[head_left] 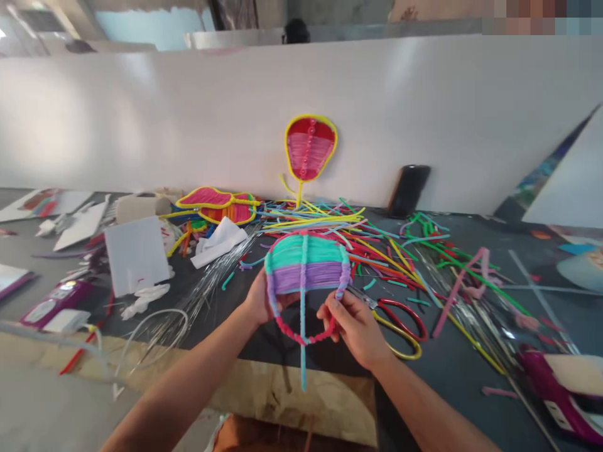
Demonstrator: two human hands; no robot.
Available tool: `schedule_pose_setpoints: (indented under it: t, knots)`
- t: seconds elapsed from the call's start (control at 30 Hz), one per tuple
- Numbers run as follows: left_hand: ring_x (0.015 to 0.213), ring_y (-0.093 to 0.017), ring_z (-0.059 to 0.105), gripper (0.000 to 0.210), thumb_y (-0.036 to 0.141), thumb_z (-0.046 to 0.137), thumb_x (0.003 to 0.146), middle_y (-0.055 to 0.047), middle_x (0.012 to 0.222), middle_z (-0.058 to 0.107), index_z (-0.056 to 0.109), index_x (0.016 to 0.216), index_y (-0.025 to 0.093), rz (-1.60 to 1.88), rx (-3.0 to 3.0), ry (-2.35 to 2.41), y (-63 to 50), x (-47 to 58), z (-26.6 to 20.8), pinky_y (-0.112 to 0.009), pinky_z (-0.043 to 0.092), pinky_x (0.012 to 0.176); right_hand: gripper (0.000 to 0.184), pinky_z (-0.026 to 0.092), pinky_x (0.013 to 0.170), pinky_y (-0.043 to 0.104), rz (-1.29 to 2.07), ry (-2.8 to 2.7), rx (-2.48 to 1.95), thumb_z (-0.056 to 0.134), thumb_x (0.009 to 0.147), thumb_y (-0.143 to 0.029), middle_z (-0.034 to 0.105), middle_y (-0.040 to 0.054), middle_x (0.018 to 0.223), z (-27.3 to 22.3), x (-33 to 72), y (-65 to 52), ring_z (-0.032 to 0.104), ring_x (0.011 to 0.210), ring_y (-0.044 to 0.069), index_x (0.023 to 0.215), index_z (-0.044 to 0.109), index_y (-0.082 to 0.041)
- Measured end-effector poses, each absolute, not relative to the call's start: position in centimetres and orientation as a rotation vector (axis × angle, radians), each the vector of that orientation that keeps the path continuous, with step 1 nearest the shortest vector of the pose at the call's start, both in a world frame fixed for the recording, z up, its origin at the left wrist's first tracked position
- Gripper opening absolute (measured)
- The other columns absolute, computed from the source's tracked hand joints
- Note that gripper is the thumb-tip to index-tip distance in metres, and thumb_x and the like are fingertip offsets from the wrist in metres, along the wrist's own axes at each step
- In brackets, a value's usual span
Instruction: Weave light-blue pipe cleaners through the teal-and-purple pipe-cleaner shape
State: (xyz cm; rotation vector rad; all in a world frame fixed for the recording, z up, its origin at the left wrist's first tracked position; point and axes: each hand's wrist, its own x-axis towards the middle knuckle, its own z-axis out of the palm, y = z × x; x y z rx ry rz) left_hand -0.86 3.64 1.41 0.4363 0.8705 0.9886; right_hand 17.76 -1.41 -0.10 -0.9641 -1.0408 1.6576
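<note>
A pipe-cleaner fan is held upright above the dark table, with turquoise and purple strands filling its upper part. Below them the loop is open, and a light-blue stem runs down the middle past the pink lower rim. My left hand supports the left side from behind, its fingers mostly hidden by the strands. At the lower right rim, my right hand pinches the frame between thumb and fingers. Scissors with red and yellow handles lie just right of that hand.
Loose pipe cleaners are heaped behind the fan. A finished yellow-rimmed fan stands against the white partition, near a black phone. Purple glue guns sit at both sides. Bare wires and white paper lie to the left.
</note>
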Motion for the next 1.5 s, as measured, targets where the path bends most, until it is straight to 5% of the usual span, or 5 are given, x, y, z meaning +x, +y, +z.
schedule_pose_setpoints:
  t: [0.1, 0.27, 0.67, 1.5]
  knots:
    - [0.066, -0.022, 0.069, 0.050, 0.059, 0.058, 0.076, -0.011, 0.075, 0.071, 0.061, 0.093, 0.011, 0.924, 0.445, 0.832, 4.0, -1.6, 1.6, -0.035, 0.057, 0.063, 0.026, 0.040, 0.043, 0.020, 1.584, -1.027, -0.960, 0.059, 0.083, -0.044, 0.062, -0.0003, 0.071, -0.4, 18.6, -0.3, 0.050, 0.049, 0.008, 0.077, 0.056, -0.019]
    - [0.063, -0.016, 0.069, 0.031, 0.019, 0.078, 0.066, -0.001, 0.071, 0.068, 0.057, 0.088, 0.015, 1.002, 0.675, 0.945, 3.1, -1.3, 1.4, -0.024, 0.057, 0.056, 0.027, 0.043, 0.048, 0.022, 1.626, -1.031, -1.006, 0.066, 0.077, -0.043, 0.062, 0.0002, 0.072, -0.5, 18.9, 0.3, 0.055, 0.055, 0.010, 0.080, 0.057, -0.018]
    - [0.061, -0.016, 0.068, 0.036, 0.032, 0.077, 0.067, -0.001, 0.074, 0.067, 0.054, 0.089, 0.015, 0.865, 0.845, 1.065, 2.1, -0.2, 1.1, -0.023, 0.055, 0.050, 0.026, 0.039, 0.048, 0.023, 1.654, -0.563, -1.070, 0.078, 0.060, -0.036, 0.063, 0.0001, 0.062, -0.8, 18.3, 0.5, 0.052, 0.054, 0.010, 0.066, 0.063, -0.016]
    - [0.067, -0.016, 0.068, 0.029, 0.028, 0.071, 0.075, -0.006, 0.083, 0.072, 0.054, 0.093, 0.013, 0.840, 0.953, 1.083, 1.9, -0.7, 1.0, -0.026, 0.056, 0.059, 0.026, 0.042, 0.048, 0.024, 1.672, -0.539, -1.005, 0.081, 0.058, -0.033, 0.064, 0.0002, 0.064, -1.0, 18.6, 0.8, 0.054, 0.054, 0.011, 0.068, 0.064, -0.017]
